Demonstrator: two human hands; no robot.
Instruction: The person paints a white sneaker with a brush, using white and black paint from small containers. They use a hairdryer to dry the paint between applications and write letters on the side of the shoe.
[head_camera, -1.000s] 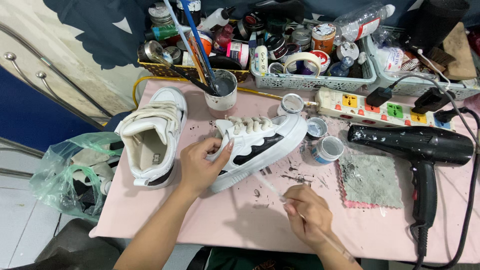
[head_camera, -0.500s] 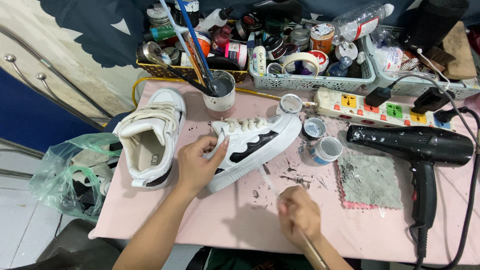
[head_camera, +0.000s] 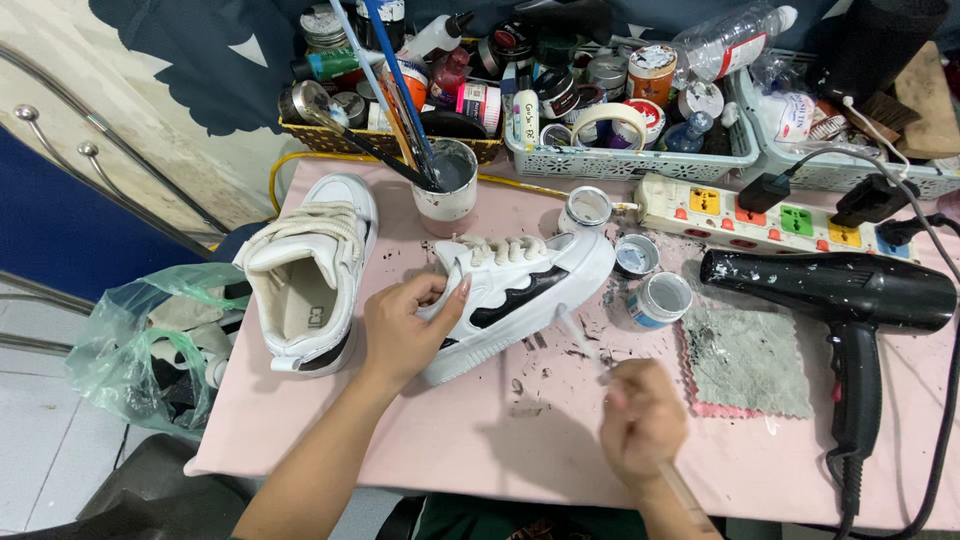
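- White leather with a black wavy stripe marks the sneaker (head_camera: 520, 300) we work on; it lies tilted on its side near the middle of the pink tabletop (head_camera: 420, 440).
- Our left hand (head_camera: 405, 330) grips its heel end, fingers (head_camera: 440, 300) curled over the collar and thumb along the side.
- Our right hand (head_camera: 640, 420) sits nearer us, apart from the shoe, fingers pressed together around a thin brush (head_camera: 590, 345); its blurred tip points toward the sole.
- Dark flecks of paint dot the tabletop between this hand and the shoe.
- A second white sneaker (head_camera: 310, 270) stands upright at our left, just beside the left hand.
- Three small open paint jars (head_camera: 660, 298) sit just beyond the shoe's toe, with a grey cloth (head_camera: 745, 360) beside them.
- A black hair dryer (head_camera: 840, 295) lies at our right, near a white power strip (head_camera: 760, 212).
- A cup of brushes (head_camera: 448, 180) stands behind the shoe, before baskets crowded with pots and tape.
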